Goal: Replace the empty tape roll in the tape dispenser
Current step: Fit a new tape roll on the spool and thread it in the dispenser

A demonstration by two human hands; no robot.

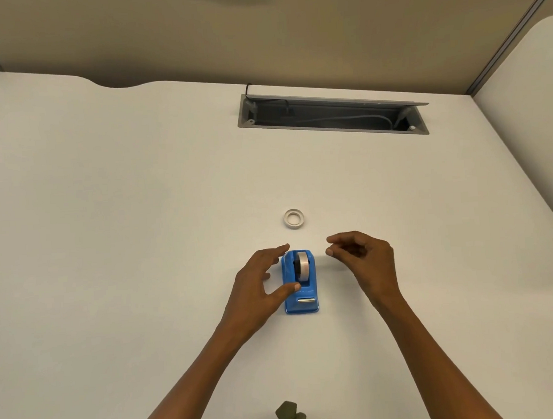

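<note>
The left hand [259, 280] is spread wide around the left flank of the blue tape dispenser [300, 283], forefinger up by its far end and thumb tip resting at the near side of the mounted roll [303, 263]; it clamps nothing yet and reads as a hand bracing the body so it will not slide. The right hand [362, 256] hovers just off the dispenser's right side, fingers loosely curled with thumb and forefinger nearly meeting, and holds nothing, probably poised to pluck the roll and its hub out of the cradle.

The dispenser stands well in from the tabletop's [141, 216] near edge, roughly central, its cutter end toward the person. A second roll [293, 218] lies flat just beyond it, toward the far edge, within easy reach for the swap.

Which roll is spent is hard to judge: the mounted one shows a pale band, the loose one looks thin-walled. The left palm hides the dispenser's left wall. At the far edge an open cable trough [332, 115] shows dim wiring.
</note>
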